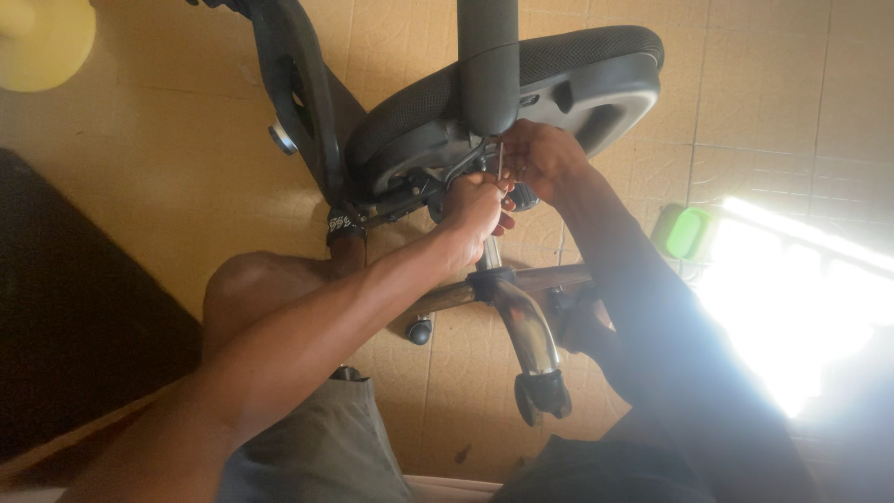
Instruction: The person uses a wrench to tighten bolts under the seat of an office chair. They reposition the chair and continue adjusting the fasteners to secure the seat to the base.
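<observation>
A black office chair [521, 84] lies tipped on its side on a tan tiled floor [764, 74], filling the upper middle of the view from above. Its mesh seat faces up and away, and the dark underside of the seat faces the person. Both hands meet at the mechanism under that seat, where the chair's central column joins it.

The left hand [475, 210] comes in from the lower left on a bare forearm. Its fingers are curled closed against the mechanism, just below a thin metal tool [500, 160]; whether they grip the tool or a chair part cannot be told. The right hand [538, 154] reaches in from the lower right on an arm in deep shadow. Its fingers are bent closed around the thin metal tool, which stands upright against the seat's underside. The two hands touch or nearly touch.

Below the hands, the chair's chrome base [521, 321] spreads out toward the person, ending in black castor wheels [542, 393]. The chair's backrest frame [303, 93] stands to the left of the seat.

The person's bare knee [247, 289] and grey shorts [321, 447] sit left of the chrome base. A small green object [687, 233] lies on the floor right of the seat, beside a glaring patch of sunlight [792, 307]. A pale yellow round object [42, 37] sits far left of the chair.
</observation>
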